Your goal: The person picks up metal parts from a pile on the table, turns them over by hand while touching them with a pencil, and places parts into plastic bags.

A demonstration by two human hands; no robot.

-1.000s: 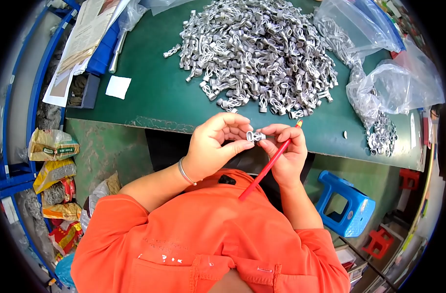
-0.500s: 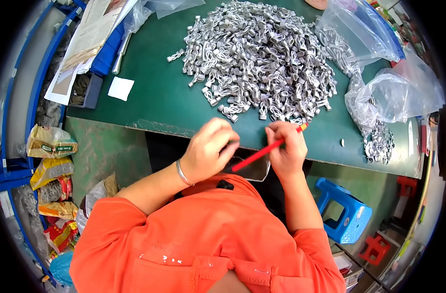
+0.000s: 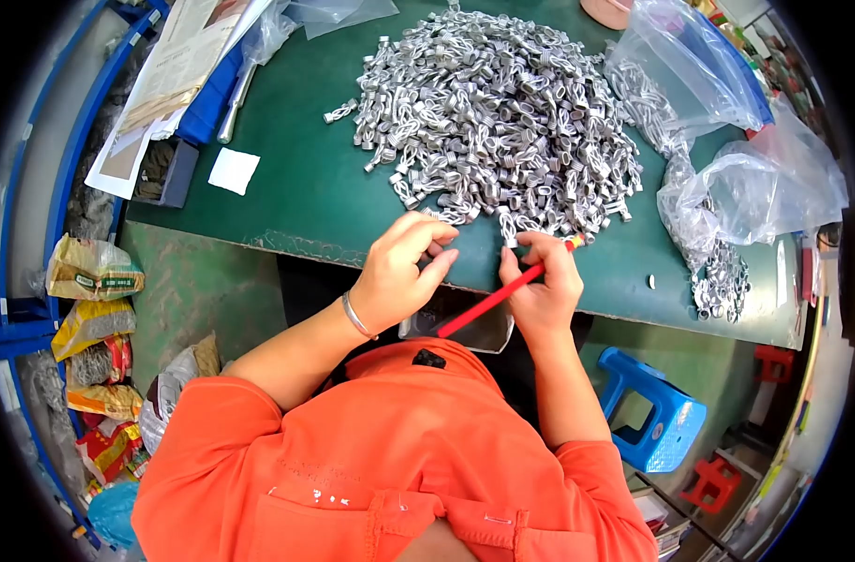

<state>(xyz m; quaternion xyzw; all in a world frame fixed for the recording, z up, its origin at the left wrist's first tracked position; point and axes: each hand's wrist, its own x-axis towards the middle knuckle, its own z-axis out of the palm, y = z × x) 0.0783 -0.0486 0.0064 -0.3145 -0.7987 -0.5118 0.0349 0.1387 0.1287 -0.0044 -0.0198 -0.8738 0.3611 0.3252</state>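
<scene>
My right hand [image 3: 545,281] is closed around a slim red stick [image 3: 484,311] with a yellow end, which slants down to the left toward my waist. A small silvery metal piece with a looped body [image 3: 508,228] is at the tips of its thumb and forefinger, at the near edge of the pile. My left hand [image 3: 407,267] hovers by the table's front edge, fingers curled and thumb apart from them, nothing visible between. Just beyond both hands lies a large heap of similar metal pieces [image 3: 493,112] on the green table [image 3: 296,187].
Clear plastic bags [image 3: 765,178] and a smaller group of metal pieces [image 3: 720,281] lie at the right. Papers [image 3: 165,84], a grey bin [image 3: 170,173] and a white paper square [image 3: 234,170] are at the left. A blue stool [image 3: 657,412] stands below the table.
My right hand has shifted slightly left and down, its fingertips now at a metal piece by the pile. My left hand's fingers have spread a little from the thumb.
</scene>
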